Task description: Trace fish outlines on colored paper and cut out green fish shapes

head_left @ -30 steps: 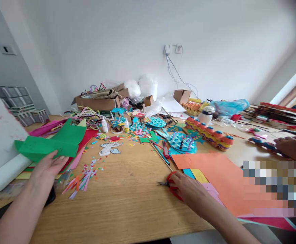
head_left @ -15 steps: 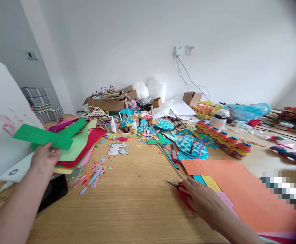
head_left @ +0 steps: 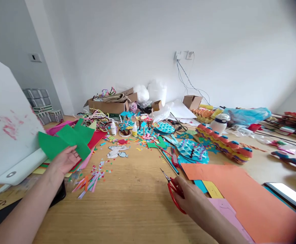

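Observation:
My left hand [head_left: 66, 158] holds green paper [head_left: 51, 144] between thumb and fingers, above the stack of coloured sheets at the left. A red sheet [head_left: 97, 138] sticks out from that stack. At the right, my right hand [head_left: 186, 193] is closed round the red-handled scissors [head_left: 174, 196], whose blades point up and left over the bare wood. Beside this hand lies a large orange sheet [head_left: 241, 189], with yellow [head_left: 212, 189] and pink [head_left: 223, 208] paper partly under it.
Paper strips [head_left: 93, 181] and fish cutouts [head_left: 117, 151] lie left of centre. Glue bottles [head_left: 113, 128], blue crafts [head_left: 192, 149], a painted egg-carton strip [head_left: 224, 144] and a cardboard box [head_left: 108, 106] stand farther back. A dark phone [head_left: 59, 196] is partly under my left forearm.
My left hand has moved right with the green paper, which is now turned and spread differently. My right hand has shifted slightly left and down, lifting the scissors more upright.

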`<act>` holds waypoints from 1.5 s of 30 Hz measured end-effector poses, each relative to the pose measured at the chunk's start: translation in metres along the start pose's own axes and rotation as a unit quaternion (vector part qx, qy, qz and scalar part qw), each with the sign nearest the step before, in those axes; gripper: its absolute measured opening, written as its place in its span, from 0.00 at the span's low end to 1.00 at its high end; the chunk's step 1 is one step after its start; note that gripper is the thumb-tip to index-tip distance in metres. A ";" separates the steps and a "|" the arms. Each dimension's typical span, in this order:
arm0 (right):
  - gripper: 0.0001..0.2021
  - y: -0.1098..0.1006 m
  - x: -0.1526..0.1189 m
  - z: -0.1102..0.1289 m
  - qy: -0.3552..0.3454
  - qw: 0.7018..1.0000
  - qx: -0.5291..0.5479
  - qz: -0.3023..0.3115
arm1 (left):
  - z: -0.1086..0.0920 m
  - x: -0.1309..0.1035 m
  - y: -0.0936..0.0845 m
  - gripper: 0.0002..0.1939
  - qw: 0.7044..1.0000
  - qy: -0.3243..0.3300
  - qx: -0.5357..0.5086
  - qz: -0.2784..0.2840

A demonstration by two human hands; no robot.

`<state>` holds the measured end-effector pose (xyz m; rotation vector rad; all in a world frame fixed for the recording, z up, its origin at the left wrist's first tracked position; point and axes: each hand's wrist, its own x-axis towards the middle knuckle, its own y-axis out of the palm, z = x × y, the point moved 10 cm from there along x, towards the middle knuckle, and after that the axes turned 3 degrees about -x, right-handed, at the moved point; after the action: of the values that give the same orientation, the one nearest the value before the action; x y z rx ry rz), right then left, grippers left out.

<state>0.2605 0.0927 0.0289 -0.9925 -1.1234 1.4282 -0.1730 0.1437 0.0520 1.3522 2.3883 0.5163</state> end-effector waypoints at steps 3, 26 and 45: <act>0.04 -0.005 0.005 0.013 -0.005 0.996 0.091 -0.015 | 0.015 -0.015 0.034 0.15 0.998 -0.042 -0.019 0.048; 0.16 -0.014 0.086 0.083 -0.025 0.763 0.646 0.002 | 0.118 -0.089 0.176 0.17 0.910 -0.051 0.172 0.374; 0.14 -0.004 0.072 0.086 -0.039 0.829 0.558 0.007 | 0.104 -0.077 0.154 0.19 0.956 -0.027 0.113 0.270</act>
<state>0.1680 0.1530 0.0509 -0.0850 -0.1654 1.7676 0.0266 0.1653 0.0426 2.1108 2.0633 0.3356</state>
